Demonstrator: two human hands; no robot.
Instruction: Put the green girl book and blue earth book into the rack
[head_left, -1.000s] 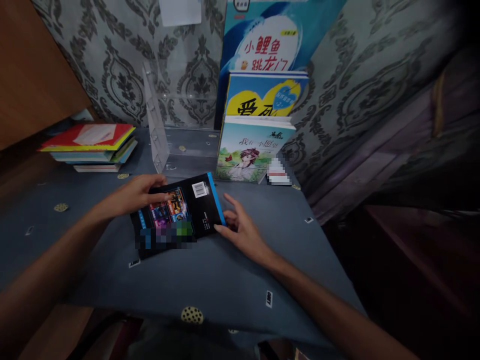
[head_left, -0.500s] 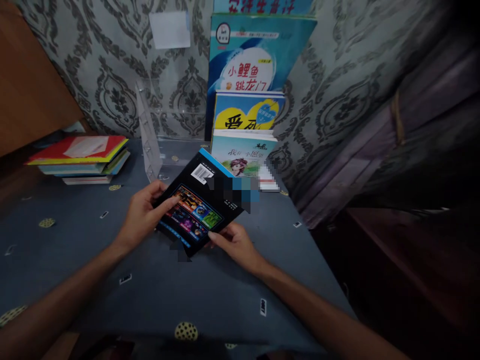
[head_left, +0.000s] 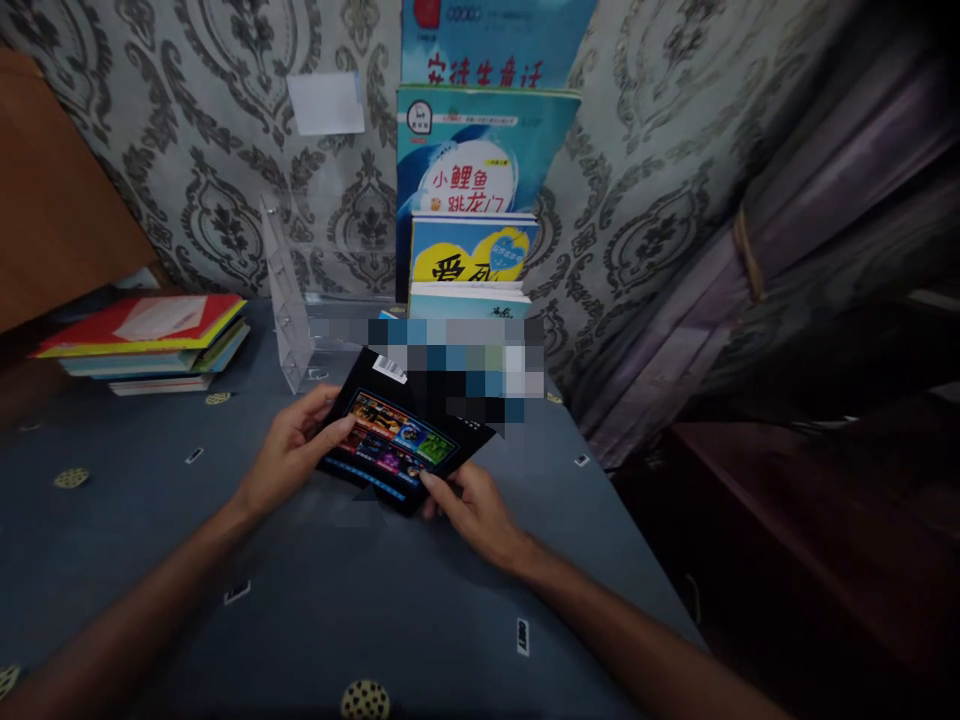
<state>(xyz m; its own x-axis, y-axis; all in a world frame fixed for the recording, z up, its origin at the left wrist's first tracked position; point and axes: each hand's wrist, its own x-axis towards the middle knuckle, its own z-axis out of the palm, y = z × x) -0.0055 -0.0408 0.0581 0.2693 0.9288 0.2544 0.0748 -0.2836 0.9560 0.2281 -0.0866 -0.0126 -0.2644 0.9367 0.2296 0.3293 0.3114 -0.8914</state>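
A black book [head_left: 382, 440] with a barcode and rows of small colour pictures is held tilted above the table. My left hand [head_left: 292, 445] grips its left edge, thumb on top. The lower right corner is pinched by my right hand [head_left: 472, 505], its thumb also on the cover. Blurred blocks cover the book's upper right part. Just beyond it, a clear rack [head_left: 283, 300] stands at the wall, with books in tiers on its right side, among them a teal book [head_left: 480, 130] and a blue and yellow book [head_left: 427, 240].
A stack of books with a red one [head_left: 187, 318] on top lies at the table's back left. The table [head_left: 300, 620] has a dark patterned cloth. A white card [head_left: 326, 104] is on the wall; a tied curtain [head_left: 675, 330] hangs at the right.
The view has tilted up, showing more of the wall and the top book. The black book is leaned flatter, still in both hands.
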